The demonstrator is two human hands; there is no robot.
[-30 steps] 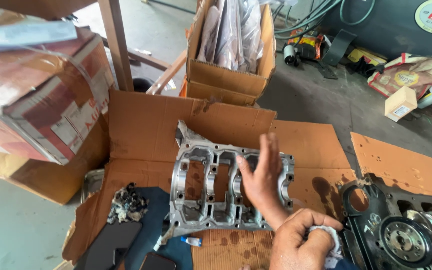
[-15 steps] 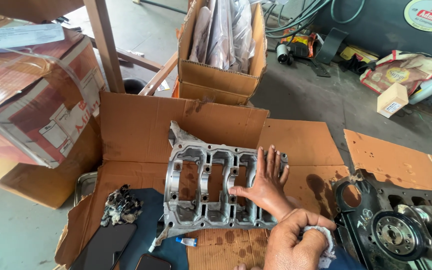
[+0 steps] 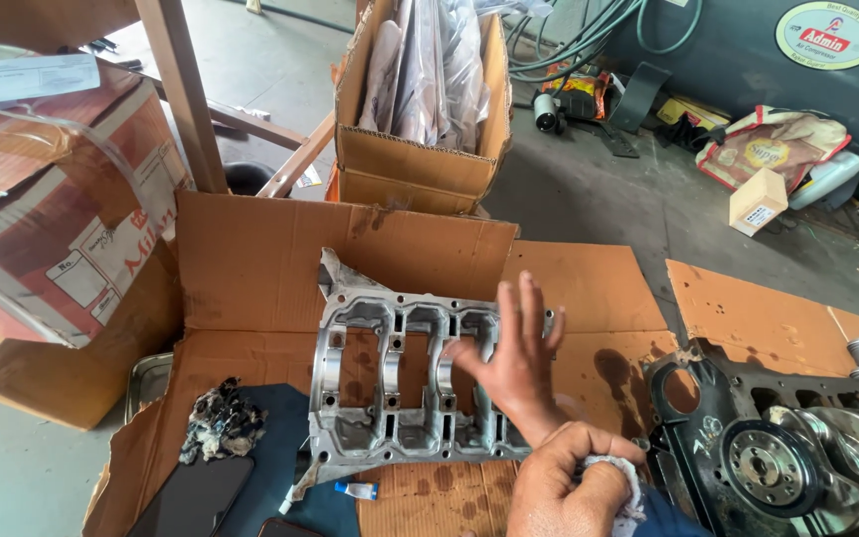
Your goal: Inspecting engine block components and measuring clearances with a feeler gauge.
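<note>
Head view: your left hand [image 3: 514, 363] spreads flat on the mostly clean metal casting [image 3: 400, 388]; at 5 o'clock your right hand [image 3: 574, 487] grips a rag [image 3: 620, 475].

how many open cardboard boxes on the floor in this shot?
2. A brown cardboard box of plastic-wrapped parts stands top centre; a small tan cardboard box sits at right near the bags. More may lie outside the frame.

Silver-grey engine casting [image 3: 390, 398] on oil-stained brown cardboard [image 3: 251, 268], beside a black engine block [image 3: 797, 457].
</note>
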